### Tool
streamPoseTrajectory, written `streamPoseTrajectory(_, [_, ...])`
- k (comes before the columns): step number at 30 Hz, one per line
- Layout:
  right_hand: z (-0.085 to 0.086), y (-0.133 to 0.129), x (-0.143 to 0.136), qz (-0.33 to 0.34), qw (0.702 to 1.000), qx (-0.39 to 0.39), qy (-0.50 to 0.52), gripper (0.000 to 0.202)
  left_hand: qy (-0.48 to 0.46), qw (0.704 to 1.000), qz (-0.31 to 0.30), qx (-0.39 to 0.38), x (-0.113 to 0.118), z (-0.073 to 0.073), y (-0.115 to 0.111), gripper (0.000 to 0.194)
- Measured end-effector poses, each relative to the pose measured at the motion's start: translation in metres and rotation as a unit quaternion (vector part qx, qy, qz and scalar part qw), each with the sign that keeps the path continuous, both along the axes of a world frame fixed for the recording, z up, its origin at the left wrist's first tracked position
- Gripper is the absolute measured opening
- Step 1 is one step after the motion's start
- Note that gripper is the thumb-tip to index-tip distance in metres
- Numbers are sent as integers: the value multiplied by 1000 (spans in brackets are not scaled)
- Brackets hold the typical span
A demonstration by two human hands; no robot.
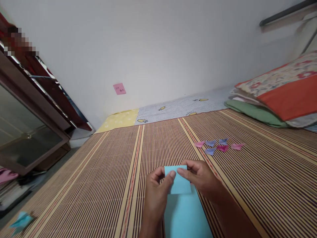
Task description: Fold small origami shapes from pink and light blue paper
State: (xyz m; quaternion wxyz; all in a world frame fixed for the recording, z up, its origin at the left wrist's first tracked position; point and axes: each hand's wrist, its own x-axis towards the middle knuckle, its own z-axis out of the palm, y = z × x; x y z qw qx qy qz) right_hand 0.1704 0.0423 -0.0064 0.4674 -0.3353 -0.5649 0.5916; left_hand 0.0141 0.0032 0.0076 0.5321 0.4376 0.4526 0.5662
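blue sheet [185,216]: smooth, straight-sided
blue square [181,185]: crisp paper, over sheet's far end
left hand [156,190], right hand [203,178]: both pinching square, thumbs in front
striped mat [104,185]: ribbed, wide stretch leftward
folded papers [223,148]: six, pointed, beyond right hand

I've a pale wall [158,49] at far side, pink note [119,88] stuck on it, left of ctr. Striped mat [104,172] runs nr to far; framed glass panel [24,129] left, bedding pile [292,96] far right.

The left hand [156,189] extends forward; the right hand [202,179] angles inward. Both thumbs [170,178] point inward, tips just apart.
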Motion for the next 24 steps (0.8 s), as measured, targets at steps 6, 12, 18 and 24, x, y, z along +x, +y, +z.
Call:
streamPoseTrajectory(6, [-5, 3, 0, 37, 999, 17, -35, 44, 17, 1000, 24, 4, -6, -5, 1, 44])
streamPoseTrajectory(12, [-2, 4, 3, 10, 1000, -8, -18, 41, 63, 996, -56, 4, -10, -1, 0, 39])
streamPoseTrajectory(18, [-3, 7, 14, -34, 999, 2, -10, 37, 153, 982, -112, 15, -15, -1, 1, 38])
streamPoseTrajectory(24, [-4, 9, 17, -68, 998, 13, -2, 35, 168, 980, -102, 39, -17, 0, 3, 43])
